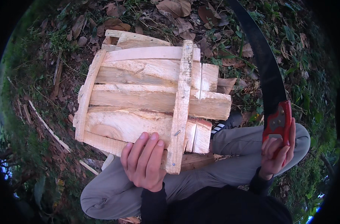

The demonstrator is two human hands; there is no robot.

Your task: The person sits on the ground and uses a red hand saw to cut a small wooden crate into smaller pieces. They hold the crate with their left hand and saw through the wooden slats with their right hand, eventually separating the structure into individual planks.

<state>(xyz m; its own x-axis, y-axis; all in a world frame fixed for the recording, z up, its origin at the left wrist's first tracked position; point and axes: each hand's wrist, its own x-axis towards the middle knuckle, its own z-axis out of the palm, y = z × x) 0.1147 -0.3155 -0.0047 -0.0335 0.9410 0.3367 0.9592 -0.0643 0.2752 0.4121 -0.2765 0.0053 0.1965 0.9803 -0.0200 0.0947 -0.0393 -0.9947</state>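
A rough panel of pale wooden planks (136, 99) rests in front of me, its boards running left to right. Two crosspieces hold it: a slat (90, 95) along the left end and a batten (182, 100) with nails near the right. The boards end unevenly past the batten, and thin saw cuts show in some of them. My left hand (144, 162) grips the panel's near edge, fingers on top, thumb hidden. Off to the right, my right hand (278, 151) is wrapped round the red handle of a curved hand saw (263, 56), its dark blade pointing up and away from the wood.
My bent legs in grey trousers (114, 194) lie close under the panel's near side. A dark shoe (229, 121) with white stripes sits by the board ends. Dry leaves (173, 9) and grass cover the ground; thin wood strips (49, 127) lie at the left.
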